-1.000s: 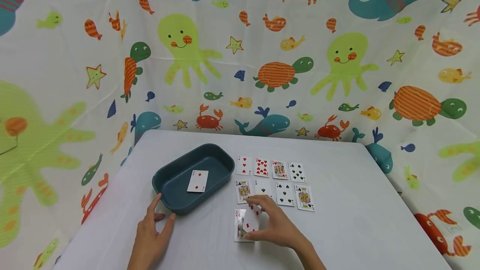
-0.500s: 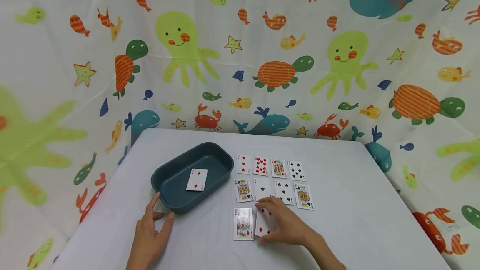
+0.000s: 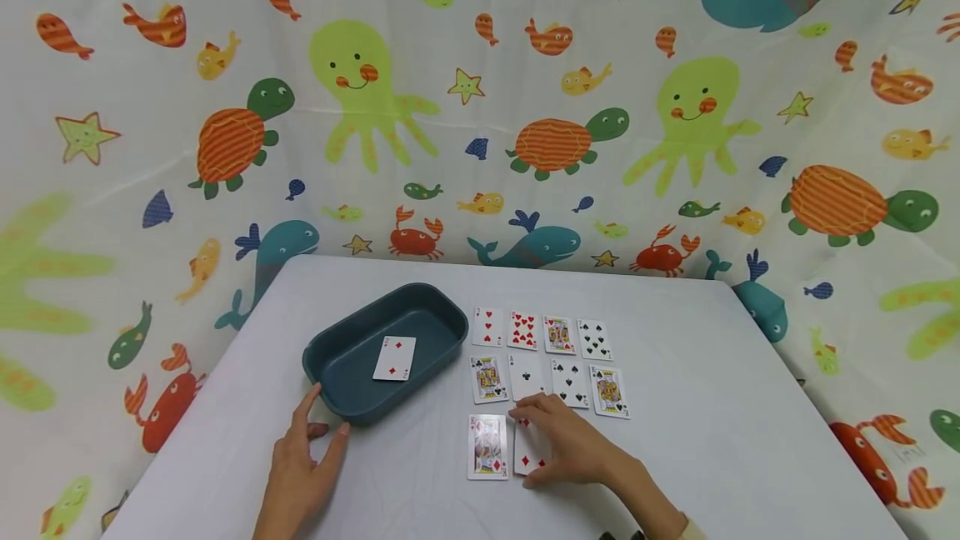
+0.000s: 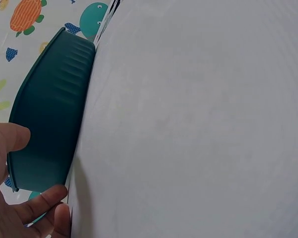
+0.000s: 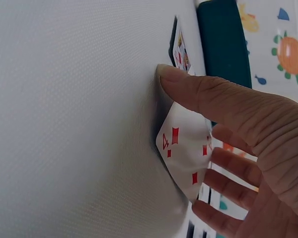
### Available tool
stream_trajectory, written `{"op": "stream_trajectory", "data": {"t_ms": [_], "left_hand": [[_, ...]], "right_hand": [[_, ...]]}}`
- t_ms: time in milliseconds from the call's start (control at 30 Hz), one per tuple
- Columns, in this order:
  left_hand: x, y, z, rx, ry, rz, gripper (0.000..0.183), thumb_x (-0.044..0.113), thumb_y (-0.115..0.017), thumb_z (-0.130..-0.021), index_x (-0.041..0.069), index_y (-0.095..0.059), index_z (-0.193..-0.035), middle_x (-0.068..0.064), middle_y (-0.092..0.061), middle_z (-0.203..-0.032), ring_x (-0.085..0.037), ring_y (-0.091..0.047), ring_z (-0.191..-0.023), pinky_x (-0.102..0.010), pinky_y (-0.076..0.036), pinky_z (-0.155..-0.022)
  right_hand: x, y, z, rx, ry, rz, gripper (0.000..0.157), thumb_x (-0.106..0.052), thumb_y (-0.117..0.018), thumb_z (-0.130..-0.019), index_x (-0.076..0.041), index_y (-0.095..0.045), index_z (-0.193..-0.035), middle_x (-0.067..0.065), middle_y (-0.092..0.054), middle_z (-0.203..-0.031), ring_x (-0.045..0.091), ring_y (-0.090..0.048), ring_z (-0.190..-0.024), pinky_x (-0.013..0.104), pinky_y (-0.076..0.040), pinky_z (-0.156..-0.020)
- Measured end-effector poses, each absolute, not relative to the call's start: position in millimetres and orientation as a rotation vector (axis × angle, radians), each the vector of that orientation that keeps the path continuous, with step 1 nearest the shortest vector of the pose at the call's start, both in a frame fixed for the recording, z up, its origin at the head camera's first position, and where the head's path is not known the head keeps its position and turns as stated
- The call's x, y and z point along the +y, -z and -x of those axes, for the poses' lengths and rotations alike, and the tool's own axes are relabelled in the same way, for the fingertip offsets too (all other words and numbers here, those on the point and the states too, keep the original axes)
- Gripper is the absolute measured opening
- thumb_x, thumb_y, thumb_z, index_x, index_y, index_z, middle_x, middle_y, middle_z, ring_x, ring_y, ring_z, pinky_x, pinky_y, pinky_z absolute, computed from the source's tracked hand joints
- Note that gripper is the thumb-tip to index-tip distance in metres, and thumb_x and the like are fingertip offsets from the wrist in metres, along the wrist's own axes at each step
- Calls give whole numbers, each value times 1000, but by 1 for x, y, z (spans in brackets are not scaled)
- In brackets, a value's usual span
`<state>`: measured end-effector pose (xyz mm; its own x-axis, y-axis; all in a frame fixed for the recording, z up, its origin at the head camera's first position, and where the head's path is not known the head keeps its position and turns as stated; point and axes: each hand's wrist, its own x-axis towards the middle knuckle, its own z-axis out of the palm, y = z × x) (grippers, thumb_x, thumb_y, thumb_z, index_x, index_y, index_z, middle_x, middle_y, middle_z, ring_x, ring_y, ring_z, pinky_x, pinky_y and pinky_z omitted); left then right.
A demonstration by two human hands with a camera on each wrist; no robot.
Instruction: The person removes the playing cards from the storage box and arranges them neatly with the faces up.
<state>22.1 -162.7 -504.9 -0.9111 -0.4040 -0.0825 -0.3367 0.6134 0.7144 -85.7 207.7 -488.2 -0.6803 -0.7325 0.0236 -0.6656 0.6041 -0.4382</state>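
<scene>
My left hand [image 3: 298, 465] rests at the near-left corner of a dark teal tray [image 3: 442, 307], index finger and thumb touching its outside. In the left wrist view the thumb lies on the outer wall of the tray [image 4: 49, 104]. A two of diamonds [image 3: 394, 359] lies inside it. My right hand [image 3: 573, 444] holds a four of diamonds [image 3: 528, 455] by its edges, thumb at the near edge and fingers at the far one, down at the tablecloth. Just left of that card lies a king of diamonds [image 3: 488, 448]. Part of the four is hidden under the hand.
Behind the right hand, face-up cards lie in two rows. Hearts such as the three [image 3: 488, 327] and a black spot card [image 3: 595, 341] make up the far row. Nearer are clubs, spades and a king of spades [image 3: 609, 392]. A printed sea-animal curtain [image 3: 480, 65] hangs behind the table.
My right hand has carried the four of diamonds rightward from over the king of diamonds and lowered it beside it. The left hand has stayed at the tray.
</scene>
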Motion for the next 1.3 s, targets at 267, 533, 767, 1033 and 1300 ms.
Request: {"op": "stream_trajectory", "data": {"t_ms": [267, 533, 767, 1033, 1300], "left_hand": [[-163, 505, -22, -2738, 1169, -619, 79, 35, -59, -102, 17, -13, -164, -27, -59, -132, -42, -47, -119, -51, -46, -83], [-163, 506, -22, -2730, 1170, -619, 79, 35, -59, -102, 17, -14, -164, -27, -60, -131, -41, -47, -118, -48, -45, -81], [-164, 508, -21, -2724, 1181, -594, 79, 36, -60, -102, 16, -15, -164, -29, -60, -130, -44, -48, -123, -52, -46, -85], [-165, 507, -22, -2723, 1191, -613, 79, 37, -59, -102, 17, -14, -164, -28, -59, -131, -44, -47, -122, -56, -46, -87], [-165, 507, -22, -2719, 1189, -595, 79, 35, -60, -102, 17, -15, -164, -28, -61, -129, -44, -50, -119, -57, -46, -87]], "right_hand": [[207, 487, 87, 2658, 622, 1166, 83, -37, -95, -68, -14, -59, -140, 2, -53, -145, 22, -49, -130, 41, -44, -110], [205, 485, 88, 2648, 649, 1196, 83, -42, -93, -70, -14, -59, -141, 3, -53, -145, 22, -48, -132, 42, -44, -110], [196, 479, 89, 2615, 729, 1225, 78, -40, -90, -76, -14, -58, -142, -1, -52, -144, 19, -48, -133, 39, -44, -110], [174, 471, 91, 2560, 888, 1182, 80, -41, -88, -80, -17, -53, -148, -3, -48, -150, 18, -44, -137, 44, -43, -111], [157, 468, 92, 2489, 1081, 1195, 82, -48, -85, -81, -25, -49, -150, -7, -44, -153, 16, -41, -141, 49, -40, -113]]}}
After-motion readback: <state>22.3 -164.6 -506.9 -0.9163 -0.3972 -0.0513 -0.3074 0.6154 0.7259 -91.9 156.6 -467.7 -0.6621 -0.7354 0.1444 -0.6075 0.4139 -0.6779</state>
